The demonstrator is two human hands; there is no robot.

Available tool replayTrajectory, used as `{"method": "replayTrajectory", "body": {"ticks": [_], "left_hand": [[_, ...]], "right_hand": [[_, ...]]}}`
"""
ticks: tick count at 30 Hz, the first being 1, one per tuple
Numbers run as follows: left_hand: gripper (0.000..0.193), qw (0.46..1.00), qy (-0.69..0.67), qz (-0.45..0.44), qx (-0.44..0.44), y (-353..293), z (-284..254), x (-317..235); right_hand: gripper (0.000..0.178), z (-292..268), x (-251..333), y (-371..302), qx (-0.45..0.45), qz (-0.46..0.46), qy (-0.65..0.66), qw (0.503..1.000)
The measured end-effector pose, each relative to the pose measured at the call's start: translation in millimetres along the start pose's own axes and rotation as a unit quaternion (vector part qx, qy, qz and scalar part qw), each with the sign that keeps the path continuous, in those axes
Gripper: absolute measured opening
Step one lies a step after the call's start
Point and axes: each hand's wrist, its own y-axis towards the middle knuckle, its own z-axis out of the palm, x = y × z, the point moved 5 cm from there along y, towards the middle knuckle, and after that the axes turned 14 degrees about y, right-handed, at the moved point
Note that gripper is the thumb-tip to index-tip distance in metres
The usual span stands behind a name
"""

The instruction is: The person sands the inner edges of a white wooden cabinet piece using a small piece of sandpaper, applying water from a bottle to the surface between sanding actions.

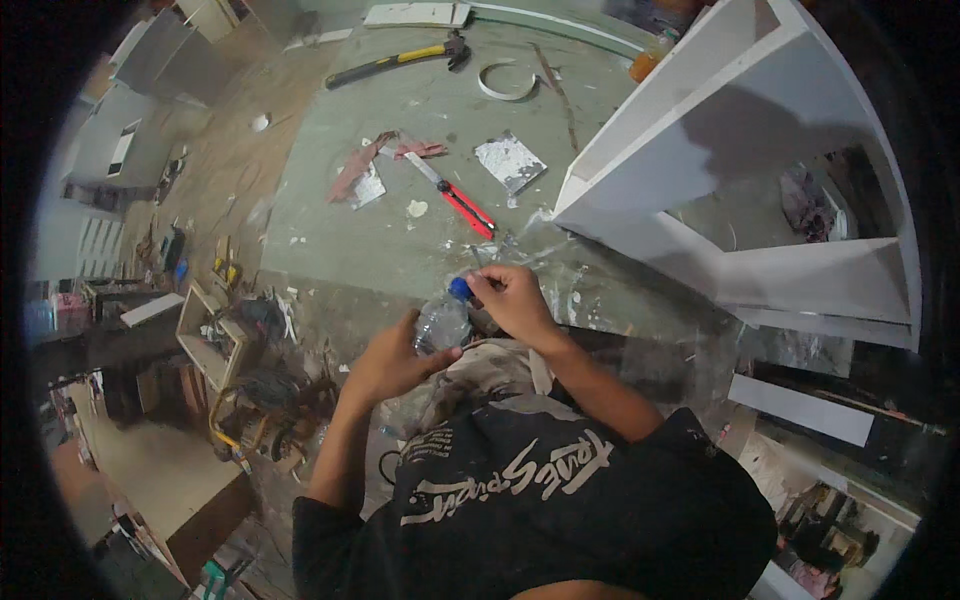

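Note:
A clear plastic bottle [441,322] with a blue cap [460,288] is held close to my body at the near edge of the worktable. My left hand [388,362] is wrapped around the bottle's side. At its top, my right hand [512,303] pinches the blue cap between thumb and fingers. Whether the cap sits loose or tight on the neck, I cannot tell. Just beyond my hands lies a red utility knife [466,208] with its blade out, the blade end near a pinkish rag [358,168].
The green worktable [330,235] also bears a yellow-and-black hammer [400,62], a white ring of edging strip [507,82] and a paint-smeared square plate [510,162]. To the right stands a white cabinet frame [690,150]. On the left, a wheeled machine [262,420] and wood panels crowd the floor.

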Motion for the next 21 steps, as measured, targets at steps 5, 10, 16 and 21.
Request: {"method": "replayTrajectory", "body": {"ticks": [5,10,16,21], "left_hand": [[0.086,0.998,0.026,0.025,-0.046,-5.8,-11.7,-6.3],[0.085,0.995,-0.006,0.06,-0.076,-1.1,-13.9,-5.3],[0.085,0.959,-0.037,0.177,-0.216,27.9,-27.0,-37.2],[0.081,0.931,-0.082,0.162,-0.316,98.8,-22.0,-5.9]], "right_hand": [[0.024,-0.4,3.6,7.2,-0.003,-0.069,-0.051,0.996],[0.021,-1.9,31.8,5.6,-0.011,-0.097,-0.062,0.993],[0.014,-26.8,104.0,-4.8,-0.081,-0.216,0.0,0.973],[0.01,-56.3,198.9,-55.5,-0.177,-0.334,0.05,0.924]]}}
